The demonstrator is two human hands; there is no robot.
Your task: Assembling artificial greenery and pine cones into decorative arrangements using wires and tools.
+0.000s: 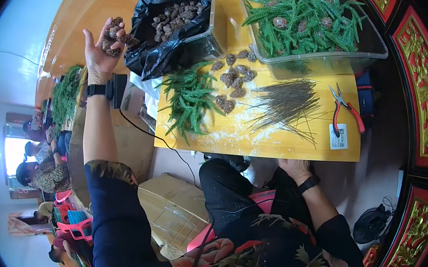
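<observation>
My left hand is raised at the far left, palm up, with a few brown pine cones cupped in its fingers and the thumb apart. It is beside a black plastic bag that holds many more cones. My right hand rests at the near edge of the yellow tabletop; its fingers are hidden beneath that edge. On the tabletop lie loose pine cones, a heap of green artificial sprigs and a spread of thin dark wires.
Red-handled pliers lie at the right, by a white label. A clear plastic bin of sprigs and cones stands at the back. Cardboard boxes are below left. Several people sit far left. A thin cable runs from my left wrist.
</observation>
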